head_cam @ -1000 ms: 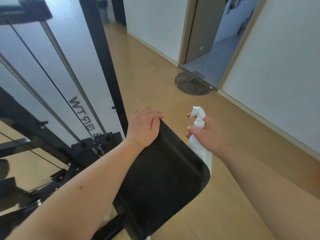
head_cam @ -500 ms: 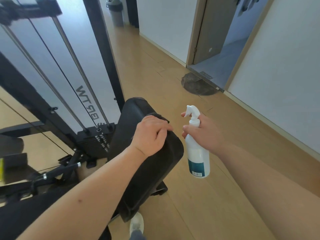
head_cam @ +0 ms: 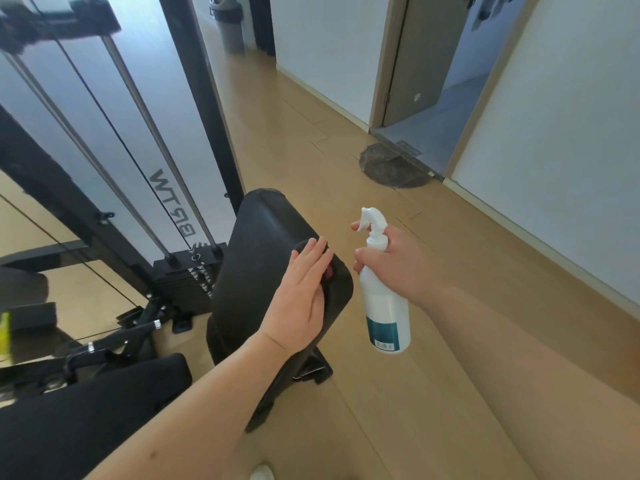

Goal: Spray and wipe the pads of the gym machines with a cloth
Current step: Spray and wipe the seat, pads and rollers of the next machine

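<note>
My left hand (head_cam: 304, 292) lies flat on the top right corner of the back pad (head_cam: 263, 244), fingers straight and pressed together, thumb tucked over the pad's right edge. Under the palm there is a dark cloth (head_cam: 341, 285). It is nearly the same black as the pad, so I can only make out a fold past my fingertips and a bulge round the corner, and I cannot tell how far it spreads.

My right hand (head_cam: 398, 268) grips the bottle (head_cam: 384, 313) by its neck, fingers curled round it and the forefinger on the trigger. The bottle hangs upright in the air just beside the pad's right edge, not touching it, nozzle pointing left toward the pad's top edge.

I judge this to be the wiping step on this pad, with the spray held ready. The pad's left edge and lower half lie outside my palm, and I see no wet sheen there.

Next, I think the move calls for keeping flat pressure on the cloth and drawing it down and across the face to the left edge. If I spray again, I should lift my hand clear of the nozzle's line first. The seat pad (head_cam: 86, 410), at the lower left, looks untouched by either hand.
</note>
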The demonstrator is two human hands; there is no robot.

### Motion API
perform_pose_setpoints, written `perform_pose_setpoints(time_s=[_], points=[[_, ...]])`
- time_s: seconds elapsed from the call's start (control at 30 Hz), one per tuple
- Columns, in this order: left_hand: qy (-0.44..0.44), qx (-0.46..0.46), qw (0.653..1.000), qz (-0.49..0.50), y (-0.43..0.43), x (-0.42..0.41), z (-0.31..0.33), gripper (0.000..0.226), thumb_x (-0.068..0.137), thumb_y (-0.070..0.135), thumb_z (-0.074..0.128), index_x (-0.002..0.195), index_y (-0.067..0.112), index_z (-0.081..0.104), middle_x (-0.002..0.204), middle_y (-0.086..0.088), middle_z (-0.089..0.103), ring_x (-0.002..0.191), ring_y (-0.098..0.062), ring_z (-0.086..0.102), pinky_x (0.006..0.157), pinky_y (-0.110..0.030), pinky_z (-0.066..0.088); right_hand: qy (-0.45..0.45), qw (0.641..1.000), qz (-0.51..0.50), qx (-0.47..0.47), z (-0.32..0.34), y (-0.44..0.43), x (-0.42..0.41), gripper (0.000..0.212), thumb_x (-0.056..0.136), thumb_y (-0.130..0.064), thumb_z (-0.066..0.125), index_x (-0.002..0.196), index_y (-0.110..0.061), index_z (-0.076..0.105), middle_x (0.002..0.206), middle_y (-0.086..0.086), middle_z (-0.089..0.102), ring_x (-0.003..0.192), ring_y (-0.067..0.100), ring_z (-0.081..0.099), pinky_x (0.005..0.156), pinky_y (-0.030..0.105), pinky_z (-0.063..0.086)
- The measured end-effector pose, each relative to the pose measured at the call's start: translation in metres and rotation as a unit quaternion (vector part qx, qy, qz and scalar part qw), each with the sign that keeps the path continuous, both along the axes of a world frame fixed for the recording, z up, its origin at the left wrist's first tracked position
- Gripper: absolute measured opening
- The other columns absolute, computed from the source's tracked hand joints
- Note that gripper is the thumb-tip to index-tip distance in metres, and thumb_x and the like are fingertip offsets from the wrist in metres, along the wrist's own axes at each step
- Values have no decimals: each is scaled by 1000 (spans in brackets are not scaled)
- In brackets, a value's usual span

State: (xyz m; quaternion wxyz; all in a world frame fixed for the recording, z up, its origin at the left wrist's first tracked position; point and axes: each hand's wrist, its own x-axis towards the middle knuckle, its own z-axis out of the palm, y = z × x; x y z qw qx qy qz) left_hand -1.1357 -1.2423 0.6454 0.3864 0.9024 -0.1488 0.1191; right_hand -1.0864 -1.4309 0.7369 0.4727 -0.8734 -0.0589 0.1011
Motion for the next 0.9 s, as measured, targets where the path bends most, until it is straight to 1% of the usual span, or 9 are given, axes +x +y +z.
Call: perform_pose_setpoints(time_s=[0.07, 0.2, 0.33, 0.47, 0.5, 0.6, 0.73, 0.83, 0.9], points=[[-20, 36, 999, 9, 0, -2, -9, 52, 104, 26, 23, 156, 20, 23, 168, 2, 17, 158, -17, 8, 128, -51, 11, -7, 1000, -19, -2, 3, 8, 1, 35, 88, -19, 65, 115, -40, 58, 91, -2, 67, 80, 12, 60, 69, 27, 46], [-16, 52, 998, 7, 12, 9, -16, 54, 105, 30, 22, 157, 22, 15, 169, 4, 7, 159, -17, 0, 128, -54, 9, 3, 999, -25, -21, 17, 28, 12, 31, 89, -20, 64, 114, -39, 59, 89, -2, 69, 82, 13, 65, 70, 29, 49], [-32, 61, 997, -18, 35, 32, -15, 55, 104, 29, 24, 158, 23, 14, 169, 5, 4, 159, -16, -3, 127, -58, 4, 54, 993, 37, -96, 39, 51, 26, 30, 89, -18, 64, 114, -35, 61, 81, -7, 67, 69, 6, 64, 67, 27, 50], [-36, 62, 997, -1, 55, 57, -17, 59, 103, 29, 25, 160, 18, 16, 170, 3, 5, 159, -18, -2, 126, -59, 4, 92, 976, 85, -176, 47, 78, 42, 20, 88, -19, 64, 107, -26, 63, 77, -5, 67, 70, 10, 61, 69, 31, 51], [-32, 64, 997, 6, 61, 64, -17, 60, 102, 29, 24, 160, 17, 18, 170, 3, 4, 159, -18, -3, 126, -59, 4, 108, 974, 85, -181, 48, 82, 46, 16, 88, -19, 64, 102, -27, 62, 75, -5, 67, 69, 10, 61, 67, 30, 51], [-15, 67, 998, 17, 78, 85, -18, 62, 101, 32, 21, 161, 16, 18, 171, 1, 2, 158, -17, -7, 127, -58, 5, 159, 968, 89, -173, 50, 87, 60, 22, 89, -21, 66, 101, -38, 62, 67, -8, 70, 65, 9, 63, 60, 26, 51], [-10, 52, 998, 33, 96, 109, -21, 62, 101, 34, 18, 161, 19, 13, 172, -1, 2, 158, -18, -7, 127, -56, 1, 210, 956, 99, -177, 47, 93, 76, 25, 90, -18, 63, 106, -37, 65, 73, -1, 74, 58, 9, 67, 56, 26, 57], [0, 34, 997, 68, 108, 125, -24, 64, 101, 37, 16, 162, 22, 8, 172, 0, 2, 158, -15, -6, 128, -51, -3, 215, 952, 96, -195, 40, 95, 84, 19, 93, -22, 62, 99, -39, 66, 76, -1, 76, 59, 10, 70, 67, 33, 62], [18, 12, 994, 112, 112, 136, -24, 65, 101, 39, 12, 163, 23, 7, 172, 1, 1, 158, -14, -5, 128, -47, -5, 213, 952, 94, -199, 37, 95, 85, 18, 94, -23, 62, 98, -40, 66, 78, -1, 76, 60, 11, 70, 68, 33, 62]])
